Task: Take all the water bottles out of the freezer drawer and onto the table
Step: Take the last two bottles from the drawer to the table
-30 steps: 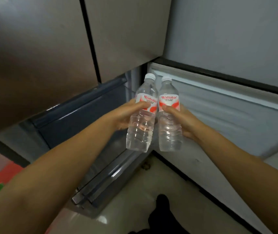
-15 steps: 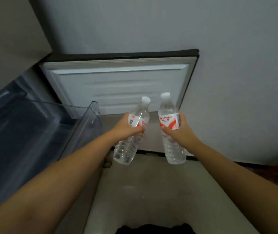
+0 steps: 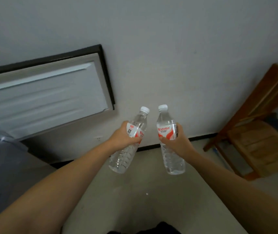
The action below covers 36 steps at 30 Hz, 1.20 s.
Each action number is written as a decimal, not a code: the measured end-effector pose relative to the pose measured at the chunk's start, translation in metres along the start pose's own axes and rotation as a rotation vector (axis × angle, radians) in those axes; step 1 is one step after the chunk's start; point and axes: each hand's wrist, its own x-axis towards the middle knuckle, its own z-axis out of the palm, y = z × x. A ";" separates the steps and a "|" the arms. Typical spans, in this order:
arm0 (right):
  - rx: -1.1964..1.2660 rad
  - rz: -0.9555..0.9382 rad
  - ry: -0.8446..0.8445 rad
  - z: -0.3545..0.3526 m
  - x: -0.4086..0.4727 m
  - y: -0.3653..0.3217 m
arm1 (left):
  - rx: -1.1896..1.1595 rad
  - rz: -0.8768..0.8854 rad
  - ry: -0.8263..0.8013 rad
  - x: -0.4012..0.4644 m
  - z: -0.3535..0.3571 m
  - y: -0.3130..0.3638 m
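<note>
I hold two clear water bottles with white caps and red-and-white labels in front of me, above the floor. My left hand (image 3: 124,138) is shut around the label of the left bottle (image 3: 126,154), which tilts to the right. My right hand (image 3: 177,143) grips the right bottle (image 3: 170,159), held nearly upright. The two bottles are a little apart. The freezer drawer (image 3: 3,149), a translucent blue-grey bin, shows at the left edge; its inside is hidden. No table is in view.
The open freezer door (image 3: 47,97) with its white inner panel hangs at the left against a grey wall. A wooden chair (image 3: 260,139) stands at the right. Pale floor (image 3: 143,200) lies below my arms.
My view has swung right, away from the fridge. The drawer and door slid to the left, and the wooden chair came into sight. Both hands kept their bottles.
</note>
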 end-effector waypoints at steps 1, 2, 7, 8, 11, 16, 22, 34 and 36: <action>0.000 0.013 0.010 -0.017 0.000 0.007 | 0.005 0.019 -0.013 0.008 0.016 0.010; 0.001 0.026 0.025 -0.031 0.000 0.013 | 0.015 0.036 -0.029 0.014 0.029 0.020; 0.015 0.118 0.208 -0.118 -0.011 0.049 | 0.029 0.106 -0.176 0.051 0.109 0.076; 0.019 0.140 0.244 -0.132 -0.014 0.054 | 0.039 0.125 -0.204 0.058 0.123 0.085; 0.032 0.206 0.383 -0.176 -0.028 0.074 | 0.087 0.184 -0.312 0.077 0.169 0.114; 0.097 0.273 0.578 -0.241 -0.060 0.108 | 0.142 0.306 -0.514 0.108 0.252 0.163; 0.212 0.300 0.778 -0.310 -0.090 0.144 | 0.226 0.465 -0.792 0.145 0.360 0.235; 0.457 0.459 1.249 -0.391 -0.130 0.197 | 0.440 0.637 -1.182 0.145 0.551 0.344; 0.454 0.499 1.323 -0.396 -0.147 0.206 | 0.483 0.669 -1.253 0.127 0.585 0.356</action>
